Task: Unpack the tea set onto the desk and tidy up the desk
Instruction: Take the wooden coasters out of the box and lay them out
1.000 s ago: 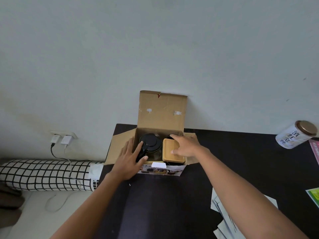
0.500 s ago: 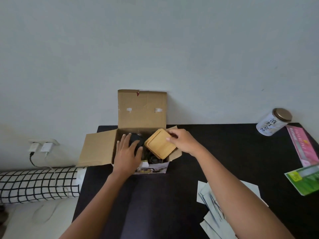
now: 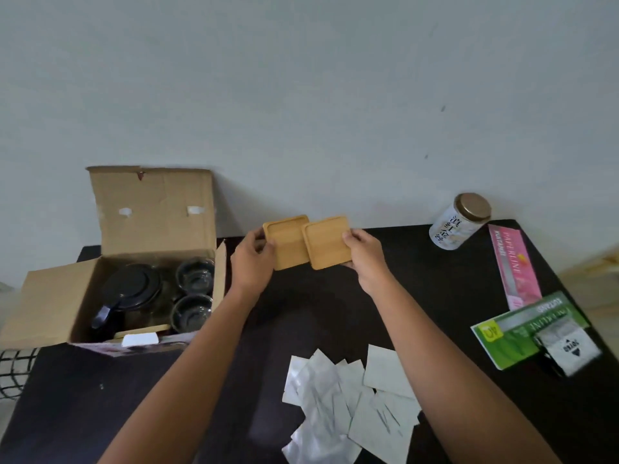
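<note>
Pale grey wall (image 3: pixel 301 95) behind black desk (image 3: pixel 452 296). Head view: left hand (image 3: pixel 253 259) pinching one square bamboo coaster (image 3: pixel 286 242), right hand (image 3: pixel 365 254) pinching a second square bamboo coaster (image 3: pixel 330 242) that overlaps the first, both held above desk at 12 o'clock. Open brown cardboard box (image 3: pixel 157 209) at 9 o'clock, containing black-lidded glass teapot (image 3: pixel 132 294) and two dark glass cups (image 3: pixel 194 296). White paper sachets (image 3: pixel 348 396) scattered at 6 o'clock. Bronze-lidded white tin (image 3: pixel 459 221) at 2 o'clock.
</note>
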